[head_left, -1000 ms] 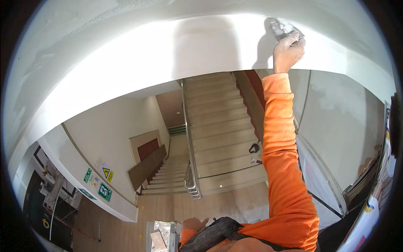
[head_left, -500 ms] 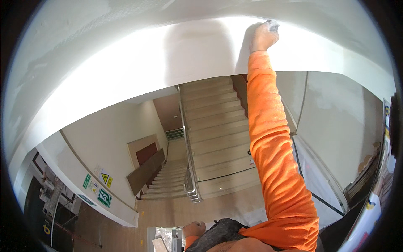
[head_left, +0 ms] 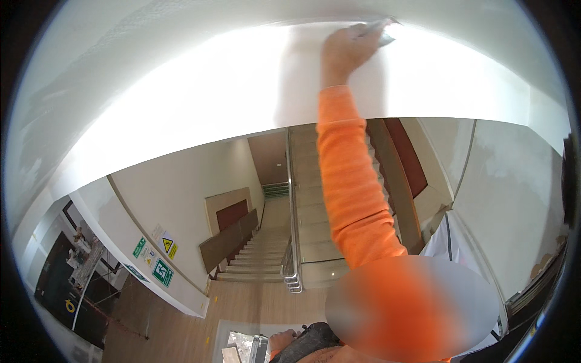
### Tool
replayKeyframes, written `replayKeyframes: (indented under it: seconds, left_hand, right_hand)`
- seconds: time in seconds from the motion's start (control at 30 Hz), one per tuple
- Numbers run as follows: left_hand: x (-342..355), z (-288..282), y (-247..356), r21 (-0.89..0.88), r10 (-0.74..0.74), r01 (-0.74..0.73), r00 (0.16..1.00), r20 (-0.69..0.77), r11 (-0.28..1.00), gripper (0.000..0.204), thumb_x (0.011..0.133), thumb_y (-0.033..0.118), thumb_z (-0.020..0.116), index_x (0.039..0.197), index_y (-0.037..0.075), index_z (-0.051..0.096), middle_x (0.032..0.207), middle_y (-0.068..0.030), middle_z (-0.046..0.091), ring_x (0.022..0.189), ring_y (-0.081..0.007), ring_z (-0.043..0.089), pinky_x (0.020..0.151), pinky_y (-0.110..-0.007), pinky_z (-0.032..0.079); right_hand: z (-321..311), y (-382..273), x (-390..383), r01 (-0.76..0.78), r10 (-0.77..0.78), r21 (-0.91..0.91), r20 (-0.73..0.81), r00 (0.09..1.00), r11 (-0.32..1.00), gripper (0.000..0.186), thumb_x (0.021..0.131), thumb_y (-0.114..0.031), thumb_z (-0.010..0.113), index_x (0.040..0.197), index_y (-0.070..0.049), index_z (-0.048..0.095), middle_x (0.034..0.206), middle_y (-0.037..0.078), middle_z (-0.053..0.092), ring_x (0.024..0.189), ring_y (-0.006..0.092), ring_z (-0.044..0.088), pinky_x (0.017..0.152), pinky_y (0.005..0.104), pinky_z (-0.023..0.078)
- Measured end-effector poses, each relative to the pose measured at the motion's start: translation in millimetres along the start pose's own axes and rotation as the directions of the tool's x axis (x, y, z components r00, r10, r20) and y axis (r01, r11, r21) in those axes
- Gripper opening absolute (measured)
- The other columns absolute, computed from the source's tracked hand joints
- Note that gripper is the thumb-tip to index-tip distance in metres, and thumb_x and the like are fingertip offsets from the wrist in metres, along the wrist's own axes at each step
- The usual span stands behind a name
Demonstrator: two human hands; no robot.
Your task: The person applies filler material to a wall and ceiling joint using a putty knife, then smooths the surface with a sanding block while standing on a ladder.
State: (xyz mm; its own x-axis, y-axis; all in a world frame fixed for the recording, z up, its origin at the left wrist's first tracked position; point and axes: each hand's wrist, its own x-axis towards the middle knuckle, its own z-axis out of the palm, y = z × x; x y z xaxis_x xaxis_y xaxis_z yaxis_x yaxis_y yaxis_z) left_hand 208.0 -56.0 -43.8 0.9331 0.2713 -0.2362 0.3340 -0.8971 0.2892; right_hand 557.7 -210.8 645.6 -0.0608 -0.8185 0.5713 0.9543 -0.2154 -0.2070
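Note:
My right hand [head_left: 345,53] is raised to the top of a bright white wall band [head_left: 212,78], closed on a putty knife [head_left: 382,31]. Its thin grey blade lies close to the line where the band meets the ceiling; motion blurs the hand and the tool. Low down, near my body, my left hand [head_left: 282,339] is curled, and what its fingers hold is hidden. Just left of it are a metal-edged tray [head_left: 259,348] with whitish material and a flat beige piece [head_left: 230,354].
Beyond the band are stairs [head_left: 302,199] with a metal handrail [head_left: 292,242]. A pillar [head_left: 115,224] bears green and yellow signs. A brown board [head_left: 229,241] leans by the lower steps. White sheeting [head_left: 445,239] hangs at right, and a blurred oval covers the lower right.
My right hand has moved left along the top of the band, and the putty knife's blade now shows more. The view has shifted, so the stairs and pillar appear farther right.

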Motion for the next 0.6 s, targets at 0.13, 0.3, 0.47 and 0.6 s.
replayKeyframes:
  seconds: [0.13, 0.3, 0.47, 0.6]
  left_hand:
    - [-2.8, -9.7, 4.1, 0.026, -0.034, 0.035, 0.999, -0.016, 0.999, 0.048, 0.093, 0.056, 0.052, 0.088, 0.015, 0.077, 0.079, -0.0159, 0.075, 0.078, -0.0368, 0.074, 0.075, -0.05, 0.057]
    - [-6.0, -2.0, 5.8, 0.004, -0.043, 0.044, 0.994, -0.105, 0.999, 0.047, 0.089, 0.052, 0.053, 0.083, 0.012, 0.077, 0.076, -0.0174, 0.074, 0.074, -0.0374, 0.073, 0.074, -0.05, 0.056]
    - [1.6, 22.7, -4.4, -0.003, -0.006, 0.006, 0.986, -0.169, 1.0, 0.046, 0.087, 0.051, 0.055, 0.08, 0.011, 0.076, 0.07, -0.0178, 0.072, 0.069, -0.0386, 0.072, 0.072, -0.052, 0.056]
    - [-7.3, -3.4, 20.6, -0.018, -0.073, 0.071, 0.984, -0.162, 0.997, 0.045, 0.087, 0.049, 0.054, 0.082, 0.011, 0.077, 0.075, -0.0189, 0.073, 0.075, -0.0388, 0.073, 0.077, -0.052, 0.056]
  right_hand:
    - [-7.8, -30.6, -47.6, -0.006, -0.029, 0.159, 0.219, 0.975, 0.987, 0.054, 0.102, -0.003, 0.037, 0.152, 0.014, 0.027, 0.158, 0.034, 0.03, 0.149, 0.0452, 0.03, 0.124, 0.0433, 0.024]
    - [-60.9, -20.9, -13.6, -0.007, 0.003, 0.135, 0.031, 1.0, 0.991, 0.049, 0.103, 0.0, 0.035, 0.151, 0.013, 0.033, 0.154, 0.031, 0.041, 0.146, 0.0373, 0.039, 0.124, 0.037, 0.027]
    - [-39.8, 16.4, 35.5, -0.04, 0.041, 0.066, -0.005, 0.999, 0.997, 0.053, 0.098, 0.001, 0.04, 0.148, 0.016, 0.035, 0.148, 0.035, 0.045, 0.145, 0.0433, 0.038, 0.124, 0.0407, 0.026]
    - [-2.2, -17.1, -1.8, -0.036, 0.043, 0.102, -0.065, 0.997, 0.994, 0.053, 0.096, 0.002, 0.04, 0.148, 0.015, 0.037, 0.149, 0.037, 0.043, 0.147, 0.0471, 0.032, 0.125, 0.0441, 0.021]
